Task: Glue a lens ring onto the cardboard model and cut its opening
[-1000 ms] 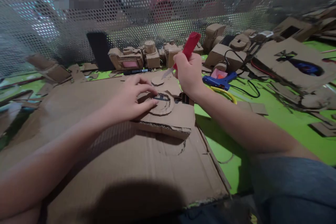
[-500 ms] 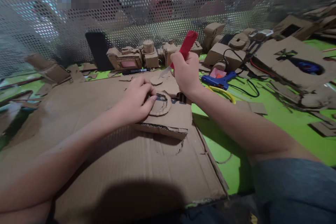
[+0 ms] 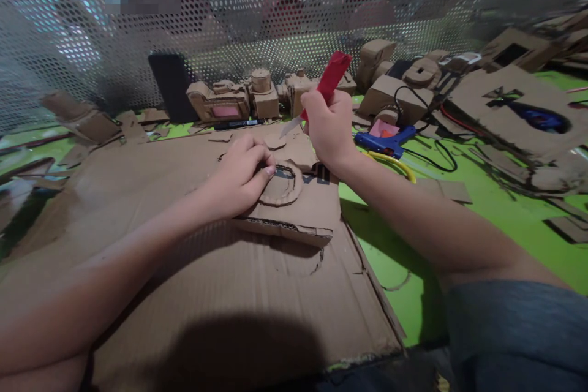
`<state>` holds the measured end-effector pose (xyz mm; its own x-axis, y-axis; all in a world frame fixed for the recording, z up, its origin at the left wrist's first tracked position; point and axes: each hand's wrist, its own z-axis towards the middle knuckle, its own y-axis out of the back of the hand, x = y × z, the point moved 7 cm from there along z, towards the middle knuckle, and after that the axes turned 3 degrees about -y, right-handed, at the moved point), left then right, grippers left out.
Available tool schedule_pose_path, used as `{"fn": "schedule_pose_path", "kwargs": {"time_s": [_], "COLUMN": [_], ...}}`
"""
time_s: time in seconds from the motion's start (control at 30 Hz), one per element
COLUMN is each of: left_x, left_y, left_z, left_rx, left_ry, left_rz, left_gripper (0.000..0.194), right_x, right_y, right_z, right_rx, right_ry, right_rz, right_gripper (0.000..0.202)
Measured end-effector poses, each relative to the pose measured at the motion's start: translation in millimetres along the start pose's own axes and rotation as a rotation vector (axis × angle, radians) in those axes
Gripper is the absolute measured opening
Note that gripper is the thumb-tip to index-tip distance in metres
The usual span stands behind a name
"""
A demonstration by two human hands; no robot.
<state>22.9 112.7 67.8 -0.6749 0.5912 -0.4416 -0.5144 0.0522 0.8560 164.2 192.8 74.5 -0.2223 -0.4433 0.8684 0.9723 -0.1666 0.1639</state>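
Observation:
My right hand (image 3: pixel 331 128) is closed round a red-handled knife (image 3: pixel 337 73); its blade points down and left over a flat cardboard piece (image 3: pixel 296 148). Pressed together at the tips, the fingers of my left hand (image 3: pixel 245 171) rest at the left side of a cardboard ring (image 3: pixel 294 192); what they pinch, if anything, is hidden. The ring lies on a shallow cardboard box (image 3: pixel 316 211), which sits on a large cardboard sheet (image 3: pixel 220 300).
Cardboard camera models (image 3: pixel 220 103) and a dark phone-like slab (image 3: pixel 169 87) line the perforated metal screen. To the right on the green table (image 3: pixel 386 312) are a blue glue gun (image 3: pixel 386 142), its cable, yellow tape roll (image 3: pixel 395 165) and cardboard pieces (image 3: pixel 514 104).
The view has shifted slightly, so most things sit a little further right. Both hands keep nearly the same pose, and the knife is still held with its blade over the flat piece.

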Motion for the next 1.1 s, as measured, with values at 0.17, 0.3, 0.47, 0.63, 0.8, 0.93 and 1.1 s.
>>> {"fn": "schedule_pose_path", "kwargs": {"time_s": [0.17, 0.3, 0.47, 0.63, 0.8, 0.93, 1.1], "left_x": [-6.5, -4.6, 3.7, 42.9, 81.6, 99.4, 93.4], "left_y": [5.1, 6.6, 16.8, 26.0, 28.2, 16.0, 12.8], "left_z": [-4.5, -8.9, -13.2, -13.4, -9.2, -10.6, -10.6], "left_rx": [-0.065, -0.106, -0.33, -0.54, -0.451, -0.173, -0.092], "left_ry": [-0.095, -0.044, 0.049, 0.315, 0.442, 0.483, 0.425], "left_rz": [-0.029, -0.058, -0.21, -0.483, -0.484, -0.337, -0.113], "left_gripper": [0.013, 0.013, 0.004, 0.003, 0.008, 0.032, 0.057], "right_x": [-0.8, -6.5, -11.0, -14.1, -10.2, -10.9, 1.4], "right_y": [0.7, -0.2, 0.8, 1.4, -0.3, -0.3, -4.3], "right_z": [0.7, 3.2, 4.2, 4.9, 4.0, 3.6, 0.3], "right_rx": [-0.037, -0.037, -0.038, -0.028, -0.002, 0.006, 0.151], "right_ry": [0.0, 0.008, 0.051, -0.004, 0.009, 0.014, 0.181], "right_rz": [0.128, 0.108, 0.066, 0.04, 0.019, -0.055, -0.217], "right_gripper": [0.05, 0.05, 0.049, 0.045, 0.046, 0.047, 0.046]}}
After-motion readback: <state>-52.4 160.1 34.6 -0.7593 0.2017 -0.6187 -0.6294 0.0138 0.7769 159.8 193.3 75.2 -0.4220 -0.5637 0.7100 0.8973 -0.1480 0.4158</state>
